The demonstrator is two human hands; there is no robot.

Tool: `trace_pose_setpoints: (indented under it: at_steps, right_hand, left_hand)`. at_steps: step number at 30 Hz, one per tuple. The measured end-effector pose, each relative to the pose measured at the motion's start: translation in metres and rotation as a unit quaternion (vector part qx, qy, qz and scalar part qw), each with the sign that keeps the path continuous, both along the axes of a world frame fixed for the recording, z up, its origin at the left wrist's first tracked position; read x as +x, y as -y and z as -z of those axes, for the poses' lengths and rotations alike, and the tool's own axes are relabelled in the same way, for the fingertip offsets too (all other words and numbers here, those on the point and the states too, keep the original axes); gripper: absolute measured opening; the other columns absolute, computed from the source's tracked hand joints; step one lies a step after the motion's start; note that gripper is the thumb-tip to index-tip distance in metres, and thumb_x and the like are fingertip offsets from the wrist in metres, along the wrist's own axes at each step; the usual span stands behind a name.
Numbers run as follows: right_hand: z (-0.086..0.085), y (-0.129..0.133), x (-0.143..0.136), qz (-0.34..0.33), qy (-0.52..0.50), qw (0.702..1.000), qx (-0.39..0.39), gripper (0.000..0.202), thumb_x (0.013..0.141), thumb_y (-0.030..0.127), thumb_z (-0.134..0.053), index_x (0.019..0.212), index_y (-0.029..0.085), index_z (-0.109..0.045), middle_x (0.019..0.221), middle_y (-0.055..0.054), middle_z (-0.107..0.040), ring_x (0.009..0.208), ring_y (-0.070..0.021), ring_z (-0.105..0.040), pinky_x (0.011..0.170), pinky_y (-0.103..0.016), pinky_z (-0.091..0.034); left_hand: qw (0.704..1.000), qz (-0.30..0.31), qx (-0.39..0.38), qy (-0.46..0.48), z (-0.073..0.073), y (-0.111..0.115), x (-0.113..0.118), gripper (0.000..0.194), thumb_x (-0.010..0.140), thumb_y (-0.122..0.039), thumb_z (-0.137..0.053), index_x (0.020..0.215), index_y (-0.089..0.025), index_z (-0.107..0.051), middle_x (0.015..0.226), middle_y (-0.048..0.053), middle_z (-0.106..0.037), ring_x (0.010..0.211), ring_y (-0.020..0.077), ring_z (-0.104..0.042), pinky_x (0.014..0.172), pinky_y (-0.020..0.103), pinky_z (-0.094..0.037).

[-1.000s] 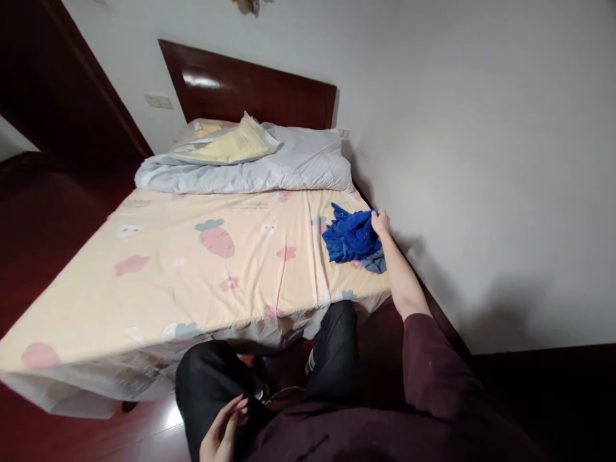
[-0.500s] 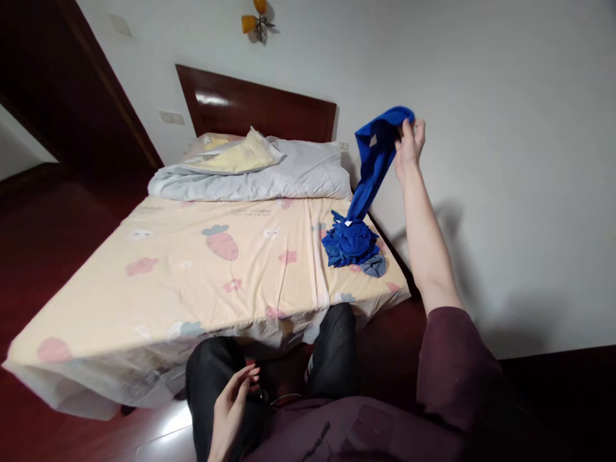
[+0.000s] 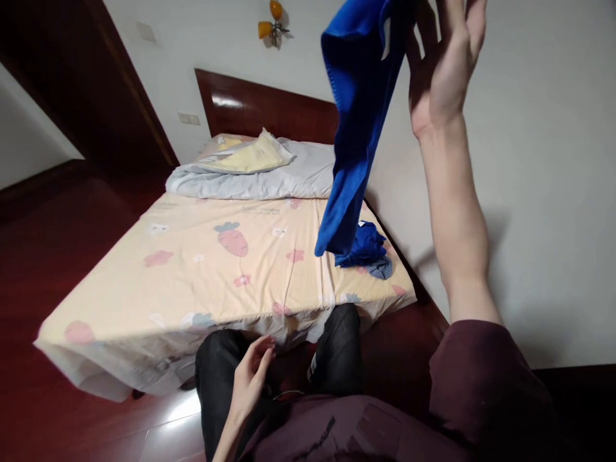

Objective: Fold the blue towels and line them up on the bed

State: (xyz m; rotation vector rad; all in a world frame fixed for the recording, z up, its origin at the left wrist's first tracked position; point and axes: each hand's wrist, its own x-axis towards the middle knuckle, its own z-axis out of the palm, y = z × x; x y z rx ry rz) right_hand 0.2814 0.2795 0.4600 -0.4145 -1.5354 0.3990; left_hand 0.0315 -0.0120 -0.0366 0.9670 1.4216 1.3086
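High at the top of the view, my right hand point(image 3: 445, 70) grips a blue towel point(image 3: 356, 122) by its upper end. The towel hangs down folded on itself, a small white tag near the grip, and its lower end dangles over the bed. My fingertips there are partly behind the cloth and cut off by the frame. A crumpled pile of blue towels point(image 3: 369, 245) lies on the right side of the bed, partly hidden by the hanging one. Against the pile rests a grey-blue cloth point(image 3: 381, 268). My left hand point(image 3: 253, 369) is near my lap, fingers loosely curled and apart, holding nothing.
The bed point(image 3: 192, 276) has a cream sheet with carrot and flower prints. A white quilt point(image 3: 245, 183) and a yellow-covered pillow point(image 3: 260, 154) lie by the dark wooden headboard point(image 3: 264, 99). The wall point(image 3: 543, 192) stands close on the right.
My right hand has raised the blue towel up and toward me, so its lower end has come away from the pile. My left hand has shifted slightly right and up in the view.
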Motion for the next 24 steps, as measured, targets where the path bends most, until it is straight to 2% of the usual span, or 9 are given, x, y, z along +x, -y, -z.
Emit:
trace_pose_setpoints:
  at_steps: [1, 3, 5, 8, 11, 14, 16, 21, 24]
  right_hand:
    - [0.005, 0.014, -0.012, -0.027, -0.011, 0.999, -0.015, 0.002, 0.099, 0.029, -0.049, 0.099, 0.030, -0.048, 0.112, 0.009, -0.064, 0.121, -0.0089, -0.067, 0.103, -0.024, -0.053]
    - [0.019, 0.039, -0.035, -0.060, -0.039, 0.996, -0.059, 0.011, 0.099, 0.026, -0.053, 0.090, 0.028, -0.048, 0.097, 0.007, -0.063, 0.124, -0.0149, -0.067, 0.105, -0.031, -0.056]
    - [0.034, 0.062, -0.055, -0.080, -0.062, 0.988, -0.112, 0.021, 0.101, 0.023, -0.054, 0.082, 0.027, -0.046, 0.084, 0.006, -0.060, 0.127, -0.0177, -0.066, 0.110, -0.036, -0.056]
    - [0.054, 0.087, -0.070, -0.133, -0.058, 0.973, -0.179, 0.020, 0.104, 0.020, -0.052, 0.084, 0.026, -0.049, 0.089, 0.005, -0.066, 0.132, -0.0170, -0.063, 0.118, -0.040, -0.051]
    - [0.067, 0.102, -0.065, -0.142, 0.014, 0.972, -0.189, 0.014, 0.107, 0.027, -0.048, 0.096, 0.026, -0.056, 0.119, 0.006, -0.071, 0.142, -0.0172, -0.053, 0.123, -0.048, -0.047]
    - [0.076, 0.109, -0.048, -0.103, 0.109, 0.980, -0.134, 0.020, 0.109, 0.040, -0.045, 0.107, 0.033, -0.063, 0.138, 0.008, -0.066, 0.151, -0.0233, -0.041, 0.125, -0.056, -0.041]
    - [0.083, 0.111, -0.033, -0.103, 0.114, 0.980, -0.126, 0.020, 0.108, 0.042, -0.048, 0.106, 0.038, -0.067, 0.138, 0.011, -0.067, 0.152, -0.0242, -0.038, 0.128, -0.056, -0.037]
    - [0.109, 0.103, 0.009, -0.070, 0.099, 0.980, -0.155, 0.024, 0.106, 0.039, -0.050, 0.109, 0.039, -0.074, 0.139, 0.007, -0.067, 0.150, -0.0277, -0.040, 0.130, -0.060, -0.031]
    - [0.130, 0.085, 0.035, -0.005, 0.123, 0.984, -0.129, 0.029, 0.105, 0.041, -0.048, 0.112, 0.038, -0.075, 0.132, 0.001, -0.072, 0.141, -0.0306, -0.053, 0.123, -0.062, -0.043]
  left_hand:
    - [0.999, 0.008, 0.030, -0.023, -0.014, -0.007, 0.003, 0.054, 0.084, -0.058, -0.072, 0.122, -0.020, -0.068, 0.124, 0.013, -0.073, 0.107, 0.0288, -0.073, 0.092, 0.040, -0.062]
    - [0.991, 0.025, 0.115, -0.069, -0.044, -0.025, 0.013, 0.050, 0.090, -0.050, -0.069, 0.129, -0.021, -0.063, 0.132, 0.015, -0.067, 0.114, 0.0281, -0.071, 0.098, 0.042, -0.060]
    - [0.968, 0.027, 0.218, -0.124, -0.071, -0.046, 0.025, 0.053, 0.091, -0.043, -0.071, 0.137, -0.021, -0.057, 0.141, 0.017, -0.060, 0.123, 0.0288, -0.065, 0.103, 0.046, -0.057]
    - [0.918, -0.062, 0.312, -0.238, -0.092, -0.083, 0.039, 0.058, 0.087, -0.039, -0.078, 0.137, -0.021, -0.054, 0.143, 0.019, -0.054, 0.136, 0.0319, -0.055, 0.111, 0.052, -0.051]
    - [0.877, -0.156, 0.333, -0.310, -0.094, -0.113, 0.039, 0.044, 0.089, -0.034, -0.076, 0.127, -0.020, -0.058, 0.133, 0.017, -0.058, 0.130, 0.0301, -0.059, 0.109, 0.050, -0.052]
    - [0.862, -0.180, 0.344, -0.324, -0.090, -0.125, 0.025, 0.021, 0.096, -0.024, -0.065, 0.117, -0.020, -0.063, 0.119, 0.013, -0.064, 0.115, 0.0241, -0.066, 0.101, 0.040, -0.056]
    - [0.860, -0.183, 0.354, -0.318, -0.088, -0.123, 0.011, 0.016, 0.098, -0.021, -0.060, 0.113, -0.020, -0.065, 0.111, 0.011, -0.067, 0.107, 0.0209, -0.069, 0.095, 0.034, -0.057]
    - [0.890, -0.125, 0.330, -0.287, -0.083, -0.107, -0.019, 0.016, 0.099, -0.028, -0.059, 0.105, -0.020, -0.072, 0.104, 0.009, -0.071, 0.098, 0.0200, -0.071, 0.088, 0.032, -0.059]
    - [0.914, -0.047, 0.298, -0.270, -0.076, -0.101, -0.023, 0.020, 0.098, -0.034, -0.063, 0.101, -0.020, -0.076, 0.103, 0.009, -0.073, 0.097, 0.0209, -0.072, 0.089, 0.034, -0.060]
